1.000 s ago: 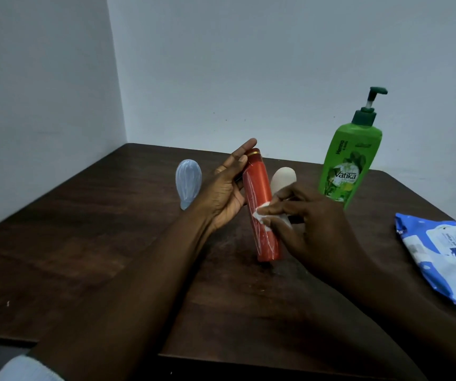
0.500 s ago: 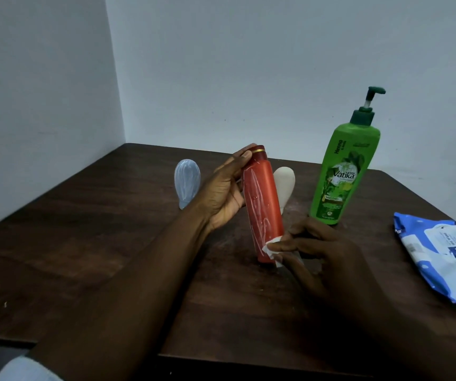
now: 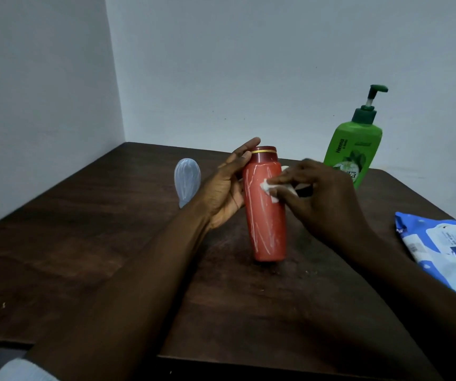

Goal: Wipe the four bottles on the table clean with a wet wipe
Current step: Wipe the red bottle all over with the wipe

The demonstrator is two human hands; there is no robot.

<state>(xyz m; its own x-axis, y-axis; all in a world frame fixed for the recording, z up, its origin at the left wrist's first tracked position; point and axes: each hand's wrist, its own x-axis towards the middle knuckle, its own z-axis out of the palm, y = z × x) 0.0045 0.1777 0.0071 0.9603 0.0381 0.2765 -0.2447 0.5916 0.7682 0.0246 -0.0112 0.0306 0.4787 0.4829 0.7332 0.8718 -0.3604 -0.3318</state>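
Standing slightly tilted on the dark table [image 3: 83, 243]: red bottle [image 3: 265, 215], base down, white streaks along its body. Left hand [image 3: 226, 188] braces the bottle's left side, palm in, fingers nearly straight and reaching the cap. Right hand [image 3: 320, 193], at the bottle's right, pinches a wadded wet wipe [image 3: 268, 187] against its upper body. Pale blue bottle [image 3: 187, 180] left of it, beyond the left hand. Green pump bottle [image 3: 356, 149] behind and right. Wipes pack [image 3: 441, 251] well to the right.
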